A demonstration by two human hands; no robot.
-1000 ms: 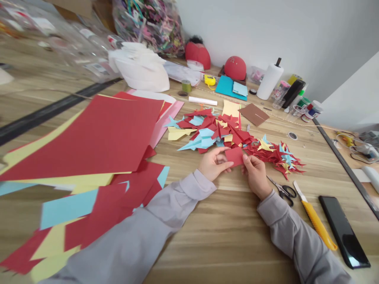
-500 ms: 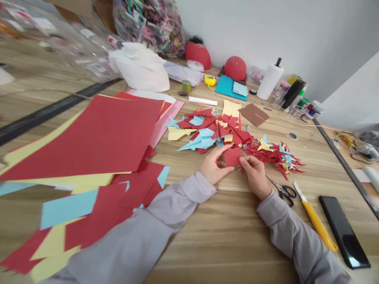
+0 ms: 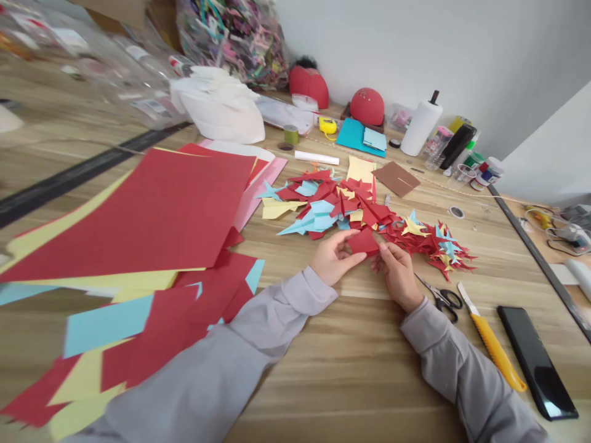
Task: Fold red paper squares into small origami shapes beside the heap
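A small piece of red paper (image 3: pixel 362 242) is held up between my two hands, just above the table. My left hand (image 3: pixel 333 257) pinches its left side, thumb in front and fingers behind. At the right edge, my right hand (image 3: pixel 396 271) grips the same paper between thumb and forefinger. Right behind the hands lies a heap of folded paper planes (image 3: pixel 318 212) in red, light blue and yellow. A pile of small pointed paper pieces (image 3: pixel 429 240) in the same colours continues to the right.
Large red sheets (image 3: pixel 138 215) and loose cut paper (image 3: pixel 170 332) cover the left side. Scissors (image 3: pixel 446 298), a yellow-handled knife (image 3: pixel 492 344) and a black phone (image 3: pixel 535 360) lie at right. Behind stand a tape measure (image 3: pixel 327 125), a white roll (image 3: pixel 422 127) and jars (image 3: pixel 487 174).
The red paper has tilted and turned slightly between my fingers. My left fingers and thumb have shifted a little around it. Everything else on the table stays put.
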